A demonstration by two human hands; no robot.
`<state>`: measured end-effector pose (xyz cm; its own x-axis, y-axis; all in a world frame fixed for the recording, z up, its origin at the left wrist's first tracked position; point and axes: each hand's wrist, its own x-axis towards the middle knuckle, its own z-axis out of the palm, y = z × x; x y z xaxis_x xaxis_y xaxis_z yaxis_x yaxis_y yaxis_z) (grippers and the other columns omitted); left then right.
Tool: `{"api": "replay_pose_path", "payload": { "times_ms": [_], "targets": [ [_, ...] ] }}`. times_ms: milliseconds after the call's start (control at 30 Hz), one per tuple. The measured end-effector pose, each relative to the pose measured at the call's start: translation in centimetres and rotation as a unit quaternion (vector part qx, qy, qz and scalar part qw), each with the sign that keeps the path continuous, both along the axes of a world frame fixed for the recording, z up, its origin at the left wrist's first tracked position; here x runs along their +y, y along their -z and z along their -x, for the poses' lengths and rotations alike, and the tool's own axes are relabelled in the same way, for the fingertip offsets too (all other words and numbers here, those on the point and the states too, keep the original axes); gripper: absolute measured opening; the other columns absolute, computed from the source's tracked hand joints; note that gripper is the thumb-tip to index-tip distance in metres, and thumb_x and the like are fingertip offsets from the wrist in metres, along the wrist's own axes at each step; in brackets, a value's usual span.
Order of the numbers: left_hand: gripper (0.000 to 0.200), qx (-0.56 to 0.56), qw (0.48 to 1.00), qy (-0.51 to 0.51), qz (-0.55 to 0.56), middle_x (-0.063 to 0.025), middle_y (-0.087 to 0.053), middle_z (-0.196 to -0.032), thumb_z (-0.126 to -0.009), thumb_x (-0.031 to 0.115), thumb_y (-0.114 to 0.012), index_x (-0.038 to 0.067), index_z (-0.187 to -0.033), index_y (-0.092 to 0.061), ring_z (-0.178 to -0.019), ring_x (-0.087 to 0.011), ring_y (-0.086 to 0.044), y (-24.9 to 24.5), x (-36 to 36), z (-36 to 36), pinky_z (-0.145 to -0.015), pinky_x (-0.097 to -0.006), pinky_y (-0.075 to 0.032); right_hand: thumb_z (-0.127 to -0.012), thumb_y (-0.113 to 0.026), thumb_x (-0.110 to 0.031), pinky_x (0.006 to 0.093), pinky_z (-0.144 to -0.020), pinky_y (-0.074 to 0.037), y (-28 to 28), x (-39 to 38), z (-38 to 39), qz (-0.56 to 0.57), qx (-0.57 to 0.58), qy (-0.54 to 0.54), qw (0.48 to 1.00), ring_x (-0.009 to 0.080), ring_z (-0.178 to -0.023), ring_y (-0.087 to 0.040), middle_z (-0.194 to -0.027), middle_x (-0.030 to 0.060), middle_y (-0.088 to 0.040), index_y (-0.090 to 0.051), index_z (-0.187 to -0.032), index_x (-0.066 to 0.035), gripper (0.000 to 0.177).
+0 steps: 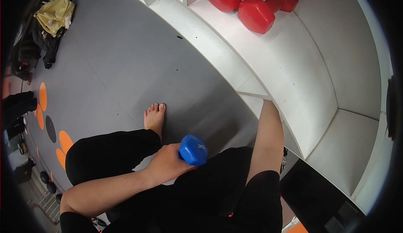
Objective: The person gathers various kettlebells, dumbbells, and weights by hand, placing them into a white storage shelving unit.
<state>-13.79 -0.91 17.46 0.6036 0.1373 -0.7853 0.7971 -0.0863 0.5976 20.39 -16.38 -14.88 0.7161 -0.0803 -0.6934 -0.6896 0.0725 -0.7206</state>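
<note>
One blue dumbbell (193,150), marked 2KG, is held at knee level, just short of the white shelf (294,78). The left hand (167,164) is clamped round its handle. Only one head is seen. The long axis runs left-right through the fist, with the seen head pointed toward the shelf. Two red dumbbells (264,10) are counted on the shelf, just beside each other. The right hand is hidden past the shelf edge, so its grip cannot be told.

One camera sits on the person's head and looks steeply down. The floor (126,65) lies left, a white shelf (294,65) right.
</note>
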Motion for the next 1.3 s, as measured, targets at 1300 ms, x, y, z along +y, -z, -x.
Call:
{"api": "replay_pose_path", "payload": {
  "times_ms": [1300],
  "targets": [
    [0.052, -0.161, 0.952, 0.252, -0.071, -0.0144, -0.072, -0.096, -0.094, 0.053, -0.057, 0.003, -0.105, -0.064, -0.093, -0.0339, -0.069, -4.4, -2.5, -6.4, -0.083, -0.0440, -0.051, -0.091, -0.064, -0.011, 0.0395, -0.089, -0.057, -26.3, -8.8, 18.1, -0.162, 0.199, -0.262, 0.930, 0.0286, -0.101, -0.069, -0.109, 0.0142, -0.066, -0.053, -0.124, -0.003, 0.035]
  ]
}}
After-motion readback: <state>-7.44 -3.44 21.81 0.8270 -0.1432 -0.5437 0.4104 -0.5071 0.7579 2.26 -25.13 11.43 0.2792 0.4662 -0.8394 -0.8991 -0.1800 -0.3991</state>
